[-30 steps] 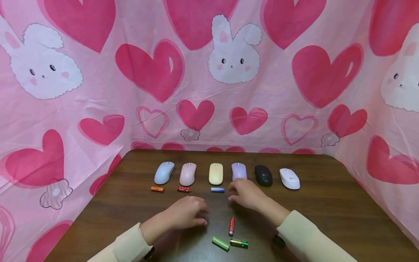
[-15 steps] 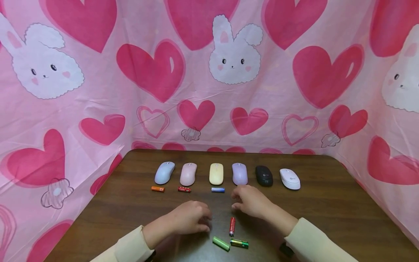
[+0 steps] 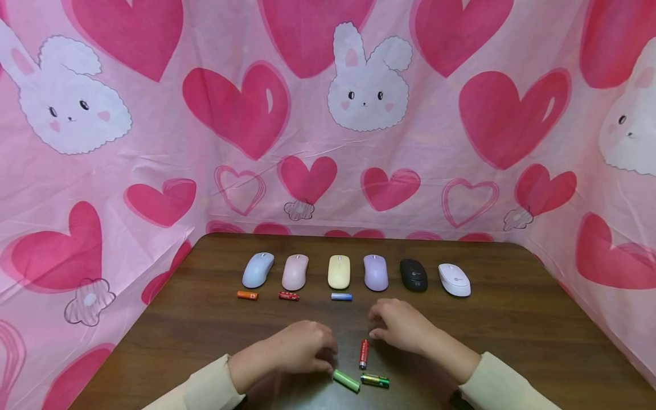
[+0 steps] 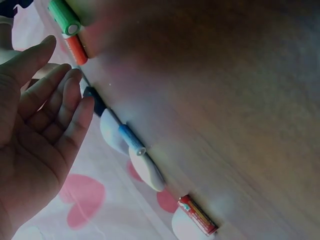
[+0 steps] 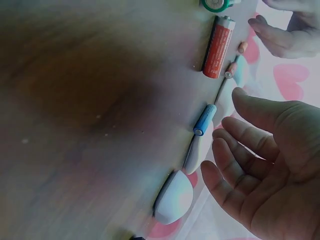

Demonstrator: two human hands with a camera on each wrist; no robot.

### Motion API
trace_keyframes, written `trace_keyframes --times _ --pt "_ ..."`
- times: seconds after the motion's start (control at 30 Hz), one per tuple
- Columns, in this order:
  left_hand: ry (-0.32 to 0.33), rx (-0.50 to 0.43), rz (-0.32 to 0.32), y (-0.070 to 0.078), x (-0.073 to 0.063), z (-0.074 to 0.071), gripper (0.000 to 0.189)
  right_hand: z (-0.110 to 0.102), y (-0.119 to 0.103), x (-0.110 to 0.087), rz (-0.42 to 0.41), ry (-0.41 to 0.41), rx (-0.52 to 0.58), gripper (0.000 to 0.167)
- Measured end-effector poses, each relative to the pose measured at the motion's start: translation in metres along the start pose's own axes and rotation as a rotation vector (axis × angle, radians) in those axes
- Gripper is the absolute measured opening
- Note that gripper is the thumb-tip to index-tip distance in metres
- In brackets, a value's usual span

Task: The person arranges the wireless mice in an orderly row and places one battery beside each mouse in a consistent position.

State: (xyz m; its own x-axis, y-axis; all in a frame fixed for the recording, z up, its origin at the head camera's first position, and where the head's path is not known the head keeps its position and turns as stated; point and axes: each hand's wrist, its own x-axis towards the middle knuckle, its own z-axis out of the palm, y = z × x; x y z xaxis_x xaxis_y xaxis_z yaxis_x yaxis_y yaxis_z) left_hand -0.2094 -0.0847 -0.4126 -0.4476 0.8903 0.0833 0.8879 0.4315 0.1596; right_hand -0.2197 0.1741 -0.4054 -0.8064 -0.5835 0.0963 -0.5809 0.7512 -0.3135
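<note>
Near the front of the table, my left hand hovers with loosely bent fingers and holds nothing. Its fingertips are close to a light green battery; whether they touch it I cannot tell in the head view, but a gap shows in the left wrist view. My right hand is also empty, fingers relaxed, just right of a red battery that points away from me. A green-and-gold battery lies beside the light green one. Further back lie an orange battery, a red patterned battery and a blue battery.
A row of computer mice spans the table's back: light blue, pink, yellow, purple, black and white. Behind the brown table hangs a pink heart-patterned cloth.
My right hand has drawn back from the purple mouse toward me, uncovering it. My left hand has moved nearer and slightly right, toward the light green battery. Batteries and mice stay where they were.
</note>
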Motion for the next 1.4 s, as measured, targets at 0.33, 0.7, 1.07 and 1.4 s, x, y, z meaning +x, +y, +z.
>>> trace_keyframes --times 0.33,0.7,1.07,1.4 --pt "-0.041 -0.011 0.042 0.003 0.003 0.005 0.013 0.001 0.000 -0.015 -0.009 -0.055 0.035 0.015" --pt "-0.075 -0.022 0.087 0.003 0.005 0.008 0.011 0.002 -0.005 -0.025 -0.057 -0.099 0.077 0.012" --pt "-0.048 0.063 0.123 0.003 0.006 0.013 0.011 0.005 -0.007 -0.030 -0.084 -0.094 0.079 0.011" --pt "-0.046 0.083 0.129 0.003 0.007 0.015 0.011 0.009 -0.008 -0.021 -0.084 -0.088 0.056 0.016"
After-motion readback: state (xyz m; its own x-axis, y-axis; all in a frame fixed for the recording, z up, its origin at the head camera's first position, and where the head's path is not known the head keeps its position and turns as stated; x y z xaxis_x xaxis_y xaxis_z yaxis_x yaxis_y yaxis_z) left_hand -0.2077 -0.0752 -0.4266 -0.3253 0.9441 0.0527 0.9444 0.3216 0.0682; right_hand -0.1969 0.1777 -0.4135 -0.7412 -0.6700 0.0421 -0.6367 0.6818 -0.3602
